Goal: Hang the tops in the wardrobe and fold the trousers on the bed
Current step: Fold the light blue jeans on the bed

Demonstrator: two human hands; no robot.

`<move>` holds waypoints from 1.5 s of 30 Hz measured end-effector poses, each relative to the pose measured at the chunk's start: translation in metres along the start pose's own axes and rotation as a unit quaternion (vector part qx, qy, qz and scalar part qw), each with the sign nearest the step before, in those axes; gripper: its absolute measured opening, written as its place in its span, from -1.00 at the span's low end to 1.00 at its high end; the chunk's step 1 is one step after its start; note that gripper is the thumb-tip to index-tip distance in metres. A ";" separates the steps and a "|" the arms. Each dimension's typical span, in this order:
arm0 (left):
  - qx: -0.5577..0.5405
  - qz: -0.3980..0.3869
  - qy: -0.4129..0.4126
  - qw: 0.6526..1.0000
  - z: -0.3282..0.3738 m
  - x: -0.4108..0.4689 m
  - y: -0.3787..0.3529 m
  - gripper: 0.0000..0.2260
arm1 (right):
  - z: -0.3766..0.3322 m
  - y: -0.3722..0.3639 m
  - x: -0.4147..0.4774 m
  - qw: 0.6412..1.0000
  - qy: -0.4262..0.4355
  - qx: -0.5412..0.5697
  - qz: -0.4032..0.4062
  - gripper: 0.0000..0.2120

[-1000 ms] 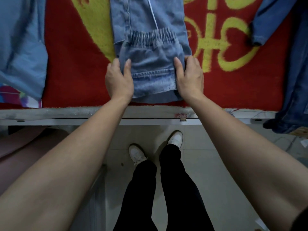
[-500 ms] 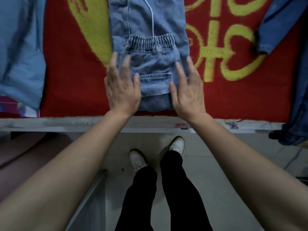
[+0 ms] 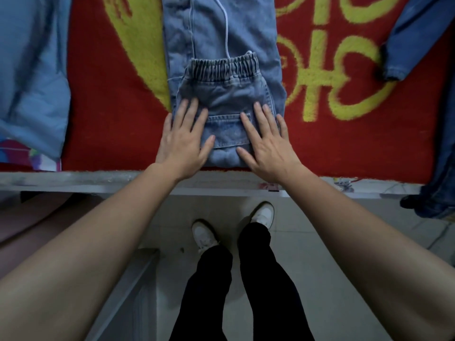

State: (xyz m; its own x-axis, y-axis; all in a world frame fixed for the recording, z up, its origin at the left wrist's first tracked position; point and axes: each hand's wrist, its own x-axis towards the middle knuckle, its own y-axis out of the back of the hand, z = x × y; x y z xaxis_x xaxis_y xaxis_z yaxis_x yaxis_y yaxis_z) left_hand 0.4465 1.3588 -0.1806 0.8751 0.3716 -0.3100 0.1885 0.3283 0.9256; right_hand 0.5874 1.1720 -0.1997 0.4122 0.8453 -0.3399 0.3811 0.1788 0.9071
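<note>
I saw both hands lying flat and unclenched on the folded jeans (image 3: pixel 221 94): the left hand (image 3: pixel 183 141) on the near-left corner, the right hand (image 3: pixel 267 146) on the near-right, fingers straight and pressing, gripping nothing. The jeans sat on the red blanket (image 3: pixel 103 107) at the bed's near side, with the elastic waistband (image 3: pixel 222 67) doubled back on top of leg fabric that ran away from me. My worry was that near side. The bundle lay just beside the pale bed rail (image 3: pixel 73 179), and a press dragging toward the body could have slid it onto the floor (image 3: pixel 307 242). Thick denim tends to spring, so the fold might have reopened once the palms lifted, and the white drawstring (image 3: pixel 225 33) trailing across the legs could have bunched inside a further fold. The legs' far ends were cut off at the top of the frame, so I couldn't judge how much length lay beyond. The light blue top (image 3: pixel 29 82) at left and the dark denim garment (image 3: pixel 418 38) at right were only partly in view.
</note>
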 end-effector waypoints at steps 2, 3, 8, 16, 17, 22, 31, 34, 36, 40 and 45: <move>0.047 -0.008 -0.051 0.998 -0.004 -0.020 -0.003 -0.26 | 0.004 0.002 -0.016 0.999 0.035 -0.015 0.007 -0.16; 0.070 -0.037 -0.063 0.995 -0.006 -0.028 -0.006 -0.18 | 0.007 0.001 -0.023 0.998 0.050 -0.037 -0.013 -0.10; 0.127 -0.103 -0.018 0.986 0.001 -0.026 -0.017 -0.02 | 0.004 -0.004 -0.028 0.992 0.031 -0.085 -0.085 0.05; 0.071 -0.152 0.008 0.986 0.011 -0.021 0.006 -0.23 | 0.010 0.026 -0.026 0.989 0.037 -0.038 -0.139 -0.22; 0.053 -0.168 0.007 0.984 0.011 -0.020 0.016 -0.26 | 0.011 0.036 -0.026 0.988 0.032 -0.016 -0.153 -0.26; -0.025 -0.186 0.031 0.982 0.022 -0.019 0.065 -0.44 | 0.014 0.076 -0.035 0.988 0.021 0.007 -0.156 -0.38; -0.073 -0.172 0.067 0.980 0.039 -0.001 0.153 -0.55 | 0.014 0.130 -0.044 0.999 0.006 0.031 -0.030 -0.58; -0.090 -0.156 0.074 0.981 0.032 0.010 0.170 -0.70 | 0.018 0.152 -0.027 0.998 -0.005 0.060 0.035 -0.71; -0.094 -0.149 0.071 0.982 0.022 0.021 0.178 -0.76 | 0.019 0.164 -0.009 0.996 -0.012 0.074 0.057 -0.77; -0.142 -0.101 0.102 0.979 -0.008 0.057 0.189 -0.83 | 0.015 0.183 0.037 0.987 -0.049 0.128 0.087 -0.78; -0.320 -0.009 0.163 0.933 -0.044 0.121 0.196 -0.80 | 0.016 0.213 0.107 0.921 -0.196 0.296 0.162 -0.69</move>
State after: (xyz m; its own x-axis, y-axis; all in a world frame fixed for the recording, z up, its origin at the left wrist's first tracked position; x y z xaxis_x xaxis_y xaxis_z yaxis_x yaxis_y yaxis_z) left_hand 0.5695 1.5065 -0.0458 0.6726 0.5711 -0.4705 -0.1944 0.7499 0.6323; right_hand 0.7252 1.2923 -0.0468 0.8065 0.5380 -0.2450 0.5225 -0.4548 0.7212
